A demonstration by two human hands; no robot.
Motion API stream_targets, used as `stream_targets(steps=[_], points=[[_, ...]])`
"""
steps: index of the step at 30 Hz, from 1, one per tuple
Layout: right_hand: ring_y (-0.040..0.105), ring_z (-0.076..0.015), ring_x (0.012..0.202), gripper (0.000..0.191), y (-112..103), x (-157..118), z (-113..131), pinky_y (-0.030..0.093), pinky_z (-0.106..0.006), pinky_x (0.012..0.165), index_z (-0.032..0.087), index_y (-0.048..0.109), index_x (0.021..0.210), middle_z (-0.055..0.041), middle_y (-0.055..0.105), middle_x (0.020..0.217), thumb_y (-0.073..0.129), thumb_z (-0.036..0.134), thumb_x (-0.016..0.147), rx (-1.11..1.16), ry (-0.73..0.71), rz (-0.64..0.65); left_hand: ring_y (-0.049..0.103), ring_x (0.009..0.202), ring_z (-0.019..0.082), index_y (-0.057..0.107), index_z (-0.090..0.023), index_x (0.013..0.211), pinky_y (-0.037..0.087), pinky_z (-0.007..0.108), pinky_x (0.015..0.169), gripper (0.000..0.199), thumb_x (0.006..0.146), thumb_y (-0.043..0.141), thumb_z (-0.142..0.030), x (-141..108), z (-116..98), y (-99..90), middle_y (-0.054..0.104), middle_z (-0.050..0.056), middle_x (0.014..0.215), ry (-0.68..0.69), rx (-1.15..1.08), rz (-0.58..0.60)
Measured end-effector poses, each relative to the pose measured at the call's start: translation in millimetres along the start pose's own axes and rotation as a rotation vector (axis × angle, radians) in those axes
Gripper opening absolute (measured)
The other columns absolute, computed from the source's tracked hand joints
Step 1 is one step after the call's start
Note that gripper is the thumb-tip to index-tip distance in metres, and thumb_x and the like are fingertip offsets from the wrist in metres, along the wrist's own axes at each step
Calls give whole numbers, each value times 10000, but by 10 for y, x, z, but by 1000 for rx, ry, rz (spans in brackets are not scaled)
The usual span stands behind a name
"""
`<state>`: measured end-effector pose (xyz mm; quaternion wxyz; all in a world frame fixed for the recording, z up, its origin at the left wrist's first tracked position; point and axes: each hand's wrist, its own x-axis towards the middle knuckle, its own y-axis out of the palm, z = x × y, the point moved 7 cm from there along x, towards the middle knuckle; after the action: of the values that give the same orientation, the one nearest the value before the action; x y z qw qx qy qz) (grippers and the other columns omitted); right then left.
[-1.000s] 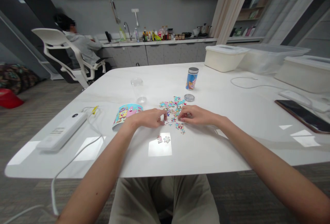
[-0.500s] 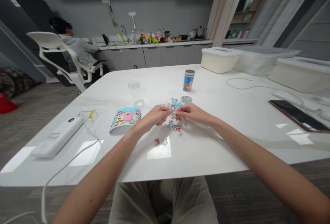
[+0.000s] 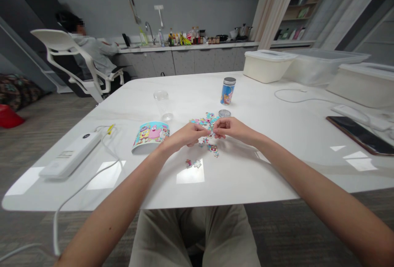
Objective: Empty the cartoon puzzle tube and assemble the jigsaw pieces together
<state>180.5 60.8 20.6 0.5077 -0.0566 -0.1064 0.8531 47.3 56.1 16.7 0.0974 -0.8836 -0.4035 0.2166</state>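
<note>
Over a loose pile of jigsaw pieces (image 3: 203, 121), my left hand (image 3: 191, 133) and my right hand (image 3: 235, 129) face each other, their fingertips almost meeting. Both are closed in a pinch; whatever lies between the fingers is too small to make out. Several joined pieces with a face on them (image 3: 213, 149) lie just below the hands. Nearer the table edge rest a few more pieces (image 3: 193, 163). Left of my left hand stands a curved picture sheet (image 3: 150, 133) with cartoon characters. Behind the pile are a clear round lid (image 3: 224, 113) and a blue cartoon canister (image 3: 227, 91) with a grey cap.
A clear empty jar (image 3: 163, 105) lies behind the picture sheet. On the left is a white power strip (image 3: 72, 154) with a cable; on the right, a phone (image 3: 363, 133) and storage boxes (image 3: 267, 67). A person (image 3: 92, 53) sits beyond the table's far left.
The view has tilted down a little, so everything sits slightly higher. My hands stay pinched together over the pile, with only small finger movements.
</note>
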Motion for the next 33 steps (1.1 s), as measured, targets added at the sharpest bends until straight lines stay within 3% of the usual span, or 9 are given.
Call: stream_targets(steps=[4,10,14,18,27,33], points=[[549,-113,612,309,59,-9,-1,410,-260,584,155,625,752,-16,648,662,732,444,726,-52,21,46,195,436,58,662,-166,845,150,242,435,246,764,679,-397,-35,-29,-81,241,-89,496,-17,67,-63],[562,-119,648,163,130,-84,2,413,-255,591,169,644,822,-15,657,722,639,331,806,-247,10,238,269,472,66,690,-162,759,183,243,440,210,677,681,-355,-101,9,10,361,-60,541,-77,257,66],[544,-115,652,116,148,-131,14,411,-252,595,177,665,809,-7,648,733,643,290,796,-432,-45,330,352,505,84,709,-170,764,253,246,468,221,651,659,-353,-90,94,97,501,-29,585,-133,383,89],[507,-107,616,149,207,-151,-42,394,-253,580,182,676,809,12,615,694,696,321,757,-487,-41,407,345,484,81,705,-167,729,267,246,470,185,639,652,-320,-71,126,135,503,-31,552,-151,410,77],[494,-114,621,192,217,-149,-120,389,-248,568,183,678,851,11,584,695,701,348,756,-528,-14,428,489,527,112,713,-170,780,345,237,478,244,640,671,-364,-54,142,118,593,-4,622,-153,443,44],[492,-117,618,191,230,-166,-91,381,-261,571,186,666,830,5,600,709,694,361,760,-525,-8,433,489,528,108,719,-155,784,347,229,481,254,645,664,-361,-53,136,127,599,2,616,-147,467,44]])
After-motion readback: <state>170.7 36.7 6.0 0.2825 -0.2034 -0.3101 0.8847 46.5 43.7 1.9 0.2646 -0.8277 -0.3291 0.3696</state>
